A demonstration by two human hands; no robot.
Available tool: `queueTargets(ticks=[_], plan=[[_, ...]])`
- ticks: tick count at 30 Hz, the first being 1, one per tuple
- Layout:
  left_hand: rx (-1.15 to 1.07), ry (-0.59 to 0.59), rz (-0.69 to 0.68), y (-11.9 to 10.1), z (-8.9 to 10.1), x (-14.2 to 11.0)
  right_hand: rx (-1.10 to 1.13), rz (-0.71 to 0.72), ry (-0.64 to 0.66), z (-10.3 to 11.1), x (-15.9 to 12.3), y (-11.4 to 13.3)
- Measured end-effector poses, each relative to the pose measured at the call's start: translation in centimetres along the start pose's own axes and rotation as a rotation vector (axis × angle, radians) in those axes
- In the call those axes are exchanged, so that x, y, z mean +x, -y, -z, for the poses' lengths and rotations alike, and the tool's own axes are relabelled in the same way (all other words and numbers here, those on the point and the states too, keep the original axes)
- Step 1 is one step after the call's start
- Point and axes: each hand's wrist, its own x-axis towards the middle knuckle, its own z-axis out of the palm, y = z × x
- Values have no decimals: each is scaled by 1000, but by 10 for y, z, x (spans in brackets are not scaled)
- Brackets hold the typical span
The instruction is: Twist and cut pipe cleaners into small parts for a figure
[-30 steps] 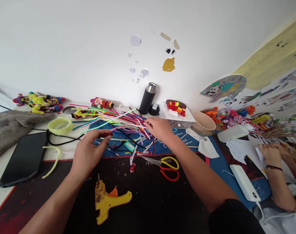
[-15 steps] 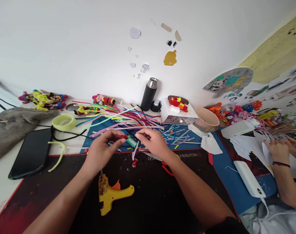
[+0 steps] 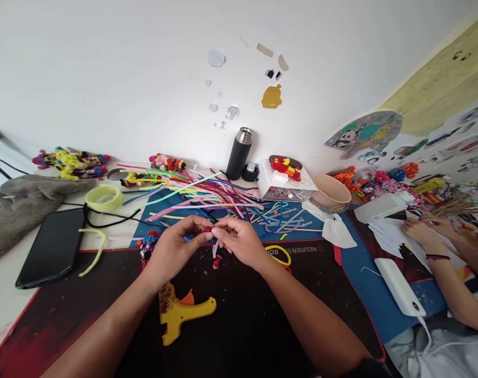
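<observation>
My left hand (image 3: 176, 247) pinches a small red sparkly piece (image 3: 208, 229), perhaps coiled pipe cleaner, between thumb and fingers. From the other side my right hand (image 3: 241, 242) closes its thumb and fingertips on the same piece, so the hands meet. Just below, on the dark mat, lies a second red piece (image 3: 217, 262) beside a pale lilac strip (image 3: 214, 249). A colourful pipe-cleaner figure (image 3: 147, 247) is partly hidden behind my left wrist. Nearer to me rests a yellow hot glue gun (image 3: 186, 315) with an orange trigger.
Behind my hands spreads a pile of pipe cleaners (image 3: 207, 189). A black flask (image 3: 239, 155), a white drawer box (image 3: 282, 184) and a bowl (image 3: 329, 193) line the wall. A phone (image 3: 50, 247) lies left; a white device (image 3: 398, 286) and another person's hands (image 3: 424, 231) are right.
My hands have come together, and my right fingertips now touch the red piece. The colourful figure shows beside my left wrist. The other person's hands have shifted left over the paper.
</observation>
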Motion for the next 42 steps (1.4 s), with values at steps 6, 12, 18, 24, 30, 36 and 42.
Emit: queueTargets(ticks=[6, 12, 18, 24, 30, 36, 42], plan=[[-174, 50, 159, -2, 9, 5, -34, 16, -36, 0, 1, 1], [-335, 123, 259, -2, 7, 6, -62, 8, -5, 2, -1, -4], [-309, 124, 270, 1, 4, 6, -121, -11, -13, 2, -2, -9], [-259, 126, 240, 1, 0, 5, -18, -43, -16, 2, -5, -11], [-258, 52, 217, -2, 1, 5, 150, -54, 4, -3, -4, -8], [-288, 93, 247, -4, 0, 5, 122, -55, 2, -3, -6, -11], [-248, 144, 237, 3, -4, 4, 166, -94, -35, -5, -11, -24]])
